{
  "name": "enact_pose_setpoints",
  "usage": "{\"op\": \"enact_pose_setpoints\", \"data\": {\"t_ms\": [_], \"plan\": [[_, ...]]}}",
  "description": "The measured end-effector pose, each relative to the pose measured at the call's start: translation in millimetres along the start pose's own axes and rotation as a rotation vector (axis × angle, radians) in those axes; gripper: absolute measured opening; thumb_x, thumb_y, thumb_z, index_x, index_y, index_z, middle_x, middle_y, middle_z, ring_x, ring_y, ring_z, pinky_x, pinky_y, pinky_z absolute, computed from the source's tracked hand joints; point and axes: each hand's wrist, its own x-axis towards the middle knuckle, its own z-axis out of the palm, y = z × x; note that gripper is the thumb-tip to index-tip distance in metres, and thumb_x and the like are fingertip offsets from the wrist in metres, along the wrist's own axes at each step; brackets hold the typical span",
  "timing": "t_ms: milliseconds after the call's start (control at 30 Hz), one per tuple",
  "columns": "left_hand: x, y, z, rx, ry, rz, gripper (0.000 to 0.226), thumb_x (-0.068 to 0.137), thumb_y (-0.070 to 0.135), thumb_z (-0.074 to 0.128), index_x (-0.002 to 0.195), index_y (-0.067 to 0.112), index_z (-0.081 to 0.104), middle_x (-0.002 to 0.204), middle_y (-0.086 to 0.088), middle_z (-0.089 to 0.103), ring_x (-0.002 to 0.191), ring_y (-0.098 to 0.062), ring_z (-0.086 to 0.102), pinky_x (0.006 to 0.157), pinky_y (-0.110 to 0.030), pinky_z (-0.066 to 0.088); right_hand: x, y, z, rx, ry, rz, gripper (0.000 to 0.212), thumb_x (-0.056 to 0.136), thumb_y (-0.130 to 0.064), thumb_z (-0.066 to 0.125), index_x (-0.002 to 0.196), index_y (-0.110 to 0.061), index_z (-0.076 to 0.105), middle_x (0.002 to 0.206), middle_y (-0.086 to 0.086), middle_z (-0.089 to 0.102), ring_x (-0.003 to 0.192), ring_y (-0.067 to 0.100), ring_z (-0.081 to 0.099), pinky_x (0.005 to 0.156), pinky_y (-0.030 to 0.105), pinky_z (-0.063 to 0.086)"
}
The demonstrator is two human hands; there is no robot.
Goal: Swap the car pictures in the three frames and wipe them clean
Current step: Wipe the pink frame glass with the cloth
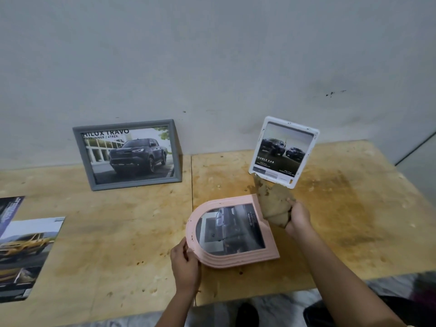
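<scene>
Head view: L hand (185, 265) grips the pink arched frame (236, 261) by its curved edge, tilted above the plywood table (118, 232). R hand (298, 220) clutches a dirty tan cloth (273, 204) at the frame's corner, hiding the white frame's (257, 147) bottom edge behind. Grey frame (81, 159) leans on the wall; loose car prints (23, 244) lie far left.

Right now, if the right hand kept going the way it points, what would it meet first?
Probably the white rounded picture frame: the right hand points up-left, and the brown cloth it grips reaches that frame's lower edge. The pink arched frame lies just left; depth is unclear.
</scene>
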Motion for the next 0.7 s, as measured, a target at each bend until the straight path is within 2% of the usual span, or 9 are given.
{"op": "enact_pose_setpoints", "data": {"t_ms": [100,167,233,300,367,433,500,600,700], "plan": [[1,2,-3,0.022,-0.01,-0.013,0.035,0.095,0.008,0.043,0.128,0.01,0.053,0.123,-0.011,0.048,0.103,-0.012,0.04,0.098,-0.037,0.037,2,4,-11,0.097,0.001,0.133,0.041,0.101,-0.017,0.026,0.133,-0.004,0.046,0.125,0.018,0.056,0.095,0.032,0.058,0.099,0.048,0.043],[2,3,-6,0.031,-0.026,-0.008,0.034,0.095,0.009,0.043,0.128,0.011,0.052,0.123,-0.011,0.047,0.106,-0.016,0.042,0.099,-0.038,0.037,5,15,-27,0.139,0.051,0.163,0.044,0.101,-0.023,0.024,0.134,-0.006,0.047,0.117,0.016,0.059,0.086,0.03,0.057,0.089,0.043,0.049],[3,3,-6,0.035,-0.046,0.003,0.034,0.095,0.008,0.043,0.128,0.012,0.052,0.122,-0.011,0.047,0.113,-0.023,0.044,0.098,-0.039,0.037,7,29,-43,0.05,0.178,0.131,0.043,0.098,-0.03,0.037,0.129,-0.004,0.051,0.119,0.017,0.06,0.088,0.029,0.057,0.076,0.038,0.052],[3,1,-7,0.032,-0.054,-0.001,0.034,0.095,0.009,0.043,0.128,0.012,0.052,0.122,-0.011,0.047,0.115,-0.025,0.044,0.098,-0.039,0.037,11,40,-57,-0.161,0.324,0.039,0.051,0.09,-0.037,0.056,0.127,-0.002,0.051,0.125,0.019,0.057,0.097,0.031,0.057,0.078,0.037,0.049],[4,-2,-8,0.036,-0.057,0.002,0.034,0.095,0.01,0.043,0.128,0.012,0.051,0.122,-0.011,0.047,0.114,-0.025,0.045,0.097,-0.039,0.038,8,45,-57,-0.368,0.333,-0.038,0.072,0.077,-0.039,0.073,0.131,-0.003,0.043,0.128,0.019,0.053,0.109,0.035,0.054,0.086,0.041,0.049],[4,-4,-9,0.034,-0.058,-0.001,0.034,0.095,0.011,0.044,0.129,0.012,0.051,0.123,-0.012,0.047,0.11,-0.022,0.045,0.095,-0.037,0.038,5,43,-53,-0.526,0.316,-0.059,0.091,0.064,-0.032,0.085,0.135,-0.004,0.036,0.132,0.018,0.05,0.118,0.037,0.05,0.094,0.043,0.046],[5,-4,-7,0.035,-0.059,-0.008,0.035,0.095,0.011,0.044,0.129,0.013,0.051,0.123,-0.012,0.047,0.106,-0.018,0.044,0.094,-0.036,0.038,7,43,-55,-0.53,0.325,-0.045,0.095,0.055,-0.024,0.09,0.133,0.0,0.04,0.13,0.019,0.053,0.115,0.037,0.053,0.095,0.043,0.048],[5,-4,-6,0.042,-0.052,-0.017,0.035,0.095,0.011,0.043,0.129,0.013,0.05,0.124,-0.011,0.046,0.103,-0.012,0.04,0.093,-0.034,0.037,8,42,-60,-0.351,0.223,0.044,0.074,0.063,-0.013,0.084,0.126,0.004,0.05,0.12,0.022,0.06,0.1,0.035,0.06,0.085,0.042,0.053],[5,-4,-5,0.047,-0.042,-0.024,0.036,0.095,0.009,0.042,0.13,0.013,0.05,0.123,-0.01,0.046,0.102,-0.012,0.039,0.093,-0.032,0.036,-4,30,-59,-0.095,-0.032,0.183,0.038,0.083,-0.01,0.065,0.118,0.001,0.055,0.101,0.019,0.066,0.084,0.028,0.061,0.067,0.034,0.056]]}}
